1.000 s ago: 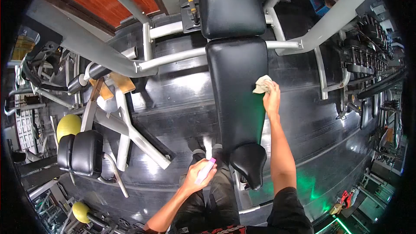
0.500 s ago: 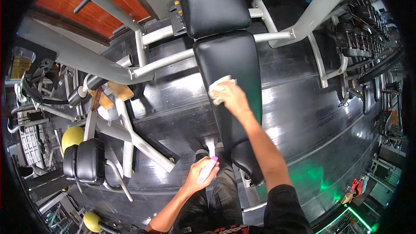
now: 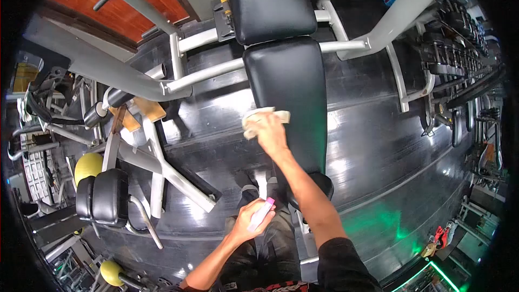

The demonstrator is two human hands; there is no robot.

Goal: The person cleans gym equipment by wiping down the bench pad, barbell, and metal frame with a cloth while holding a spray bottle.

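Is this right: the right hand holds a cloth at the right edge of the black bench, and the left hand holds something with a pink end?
Not quite. The head view shows the cloth at the left edge of the black bench, not the right. The rest is true: the right hand holds the cloth, and the left hand holds something with a pink end.

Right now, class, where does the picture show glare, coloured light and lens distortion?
In the head view, white glare streaks the floor and a softer sheen lies on the long bench pad; same head view, green light tints the floor at lower right, near a glowing green strip; head view again, the floor's lines bow and the corners fall to black, suggesting a wide lens.
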